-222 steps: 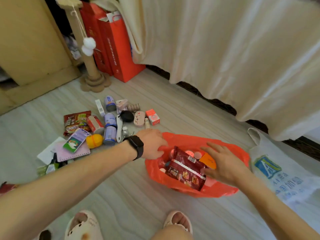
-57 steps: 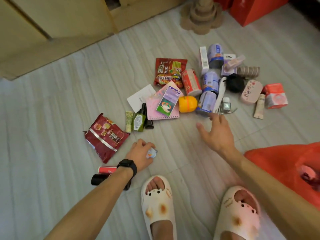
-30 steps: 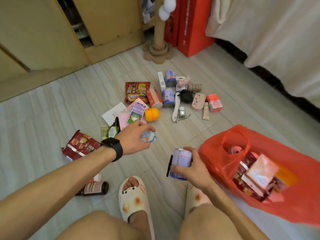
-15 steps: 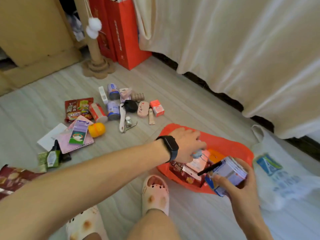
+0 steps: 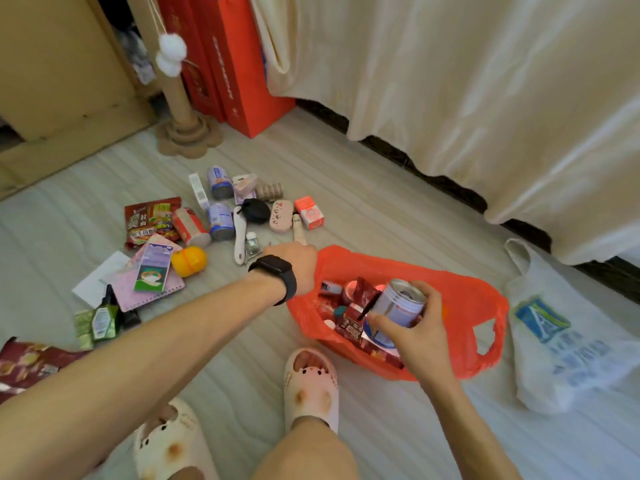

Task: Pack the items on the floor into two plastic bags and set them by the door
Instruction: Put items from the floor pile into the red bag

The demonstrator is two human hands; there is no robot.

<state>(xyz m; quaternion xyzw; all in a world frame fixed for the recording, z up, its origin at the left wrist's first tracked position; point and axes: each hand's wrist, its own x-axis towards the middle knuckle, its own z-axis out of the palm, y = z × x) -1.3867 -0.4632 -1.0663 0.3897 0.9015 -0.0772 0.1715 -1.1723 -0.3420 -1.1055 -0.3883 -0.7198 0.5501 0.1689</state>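
A red plastic bag (image 5: 460,296) lies open on the floor, with snack packets and small items inside. My right hand (image 5: 415,337) grips a silver-and-blue can (image 5: 398,306) together with a thin black stick, just above the bag's opening. My left hand (image 5: 294,268), a black watch on its wrist, holds the bag's left rim; its fingertips are hidden. A white plastic bag (image 5: 554,334) lies flat to the right. Several loose items (image 5: 221,216) are scattered on the floor to the left, among them cans, a yellow egg-shaped case (image 5: 188,261), a pink notebook (image 5: 152,282) and a dark red snack packet (image 5: 27,362).
Red paper bags (image 5: 239,71) and a cardboard scratching post (image 5: 180,109) stand at the back. A cream cloth (image 5: 450,98) hangs down along the right. A wooden cabinet (image 5: 52,64) is at the back left. My feet in pale slippers (image 5: 310,386) stand next to the red bag.
My right hand has carried the can from beside the bag to over its opening. My left hand no longer shows the small blue item and has shifted to the bag's left rim.
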